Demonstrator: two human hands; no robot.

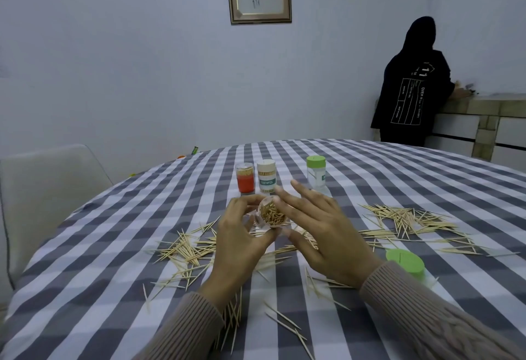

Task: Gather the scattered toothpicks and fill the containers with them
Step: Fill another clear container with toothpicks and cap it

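My left hand (239, 243) grips a clear round container (271, 214), tilted toward me and packed with toothpicks. My right hand (321, 231) rests against the container's right side, thumb and lower fingers on it and the other fingers spread. Loose toothpicks lie in a heap on the left (185, 251), a heap on the right (410, 223) and scattered near the front edge (284, 319). A loose green lid (405, 263) sits by my right wrist. Behind stand an orange container (245, 179), a white-labelled container (266, 176) and a green-capped container (316, 171).
The round table carries a grey and white checked cloth (113, 245). A pale chair (48, 183) stands at the left. A person in black (410, 89) stands with their back turned at a counter at the far right.
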